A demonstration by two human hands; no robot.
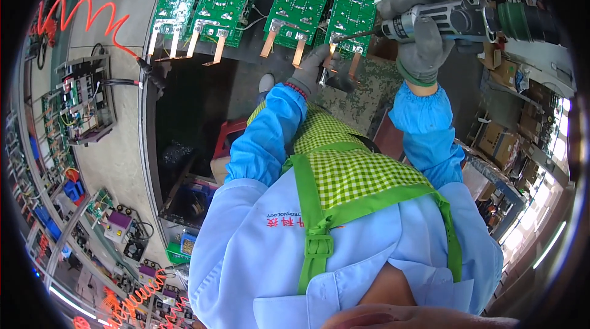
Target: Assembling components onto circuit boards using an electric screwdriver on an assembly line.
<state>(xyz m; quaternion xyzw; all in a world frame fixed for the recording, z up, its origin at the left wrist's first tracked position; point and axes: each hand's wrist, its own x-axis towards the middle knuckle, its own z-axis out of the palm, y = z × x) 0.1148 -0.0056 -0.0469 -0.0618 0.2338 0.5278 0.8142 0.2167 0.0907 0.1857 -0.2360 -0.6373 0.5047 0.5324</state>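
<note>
My right hand point(424, 52), in a grey glove, is wrapped round a grey and black power driver point(460, 20). The driver's long thin bit point(356, 36) points left, its tip at the foot of the rightmost green circuit board point(351, 17), beside a copper strip point(332, 52). My left hand point(312, 66), also gloved, is closed just below that board. A small metallic piece point(322, 77) shows by its fingers; I cannot make out what it is. Another circuit board point(298, 3), with copper strips hanging from its lower edge, stands to the left.
Two further circuit boards point(224, 0) stand farther left on the dark bench. A coiled orange air hose point(92, 19) hangs at the left. Electronic units point(86, 101) sit on the grey worktop point(120, 157). Cardboard boxes point(496, 138) are stacked at the right.
</note>
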